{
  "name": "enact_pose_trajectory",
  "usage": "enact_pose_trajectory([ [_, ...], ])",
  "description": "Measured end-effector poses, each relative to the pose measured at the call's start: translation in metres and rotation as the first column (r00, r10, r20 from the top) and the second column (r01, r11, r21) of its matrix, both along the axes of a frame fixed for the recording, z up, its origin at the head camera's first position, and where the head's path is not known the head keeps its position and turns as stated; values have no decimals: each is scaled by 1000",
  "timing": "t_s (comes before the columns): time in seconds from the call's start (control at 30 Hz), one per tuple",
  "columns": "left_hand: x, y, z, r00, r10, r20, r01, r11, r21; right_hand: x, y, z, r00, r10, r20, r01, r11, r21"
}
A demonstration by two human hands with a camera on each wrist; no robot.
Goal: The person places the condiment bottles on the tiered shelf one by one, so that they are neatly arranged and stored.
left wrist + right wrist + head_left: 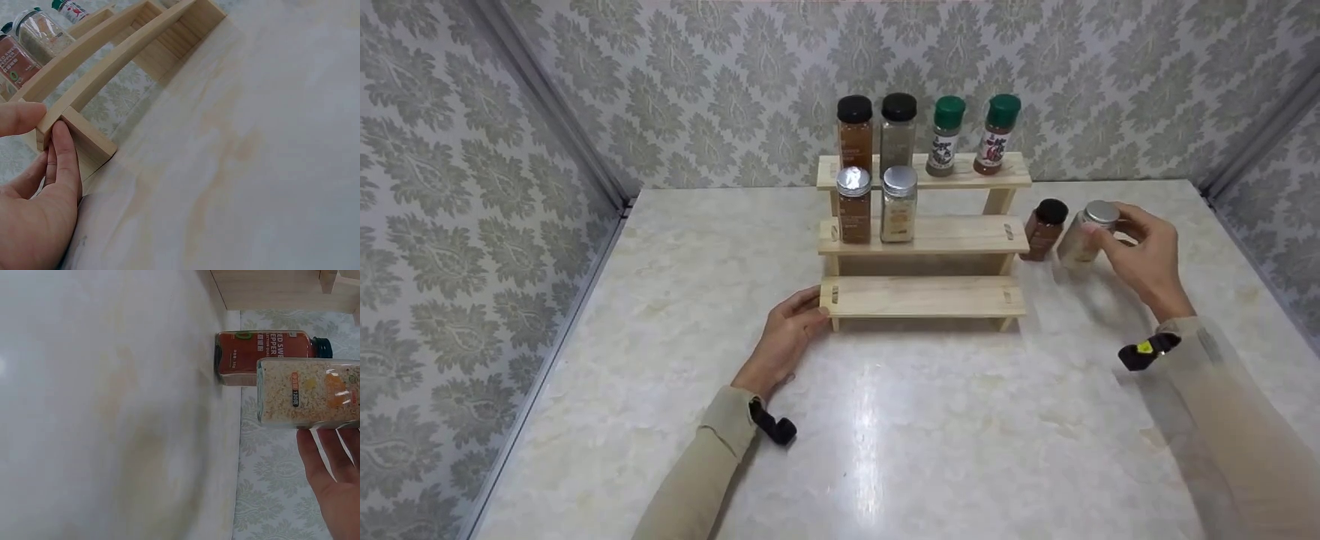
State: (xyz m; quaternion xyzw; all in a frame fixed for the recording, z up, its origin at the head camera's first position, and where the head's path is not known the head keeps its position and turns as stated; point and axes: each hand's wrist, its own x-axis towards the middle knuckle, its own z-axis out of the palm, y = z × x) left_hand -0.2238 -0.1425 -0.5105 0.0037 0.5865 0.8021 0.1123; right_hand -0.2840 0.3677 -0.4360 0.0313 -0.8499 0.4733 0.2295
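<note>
A three-tier wooden spice rack (pixel 922 296) stands on the table. My left hand (pixel 787 334) pinches the left end of its lowest shelf, with the thumb above and fingers below the board (pixel 90 84). Right of the rack, my right hand (pixel 1147 251) grips a silver-lidded spice jar (pixel 1080 240), fingers around its side. Pale granules fill this jar (pixel 309 394), whose base appears raised off the table. Just left of it stands a black-capped jar of red-brown powder (pixel 1042 232), labelled as a sweet pepper spice (pixel 253 354).
The top shelf bears two black-capped jars (pixel 855 139) and two green-capped bottles (pixel 945 142). On the middle shelf stand two silver-lidded jars (pixel 898 206), at its left end. Patterned wall panels (pixel 735 90) border the pale table (pixel 697 247) at the back and sides.
</note>
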Motion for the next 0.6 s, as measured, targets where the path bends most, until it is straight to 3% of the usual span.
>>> enact_pose_trajectory([
  [0.13, 0, -1, 0, 1000, 2, 7, -2, 1000, 3, 4, -6, 4, 999, 4, -52, -6, 1000, -27],
  [0.6, -1, 0, 1, 1000, 13, 15, -13, 1000, -13, 14, -41, 29, 992, -4, -124, -12, 991, -130],
])
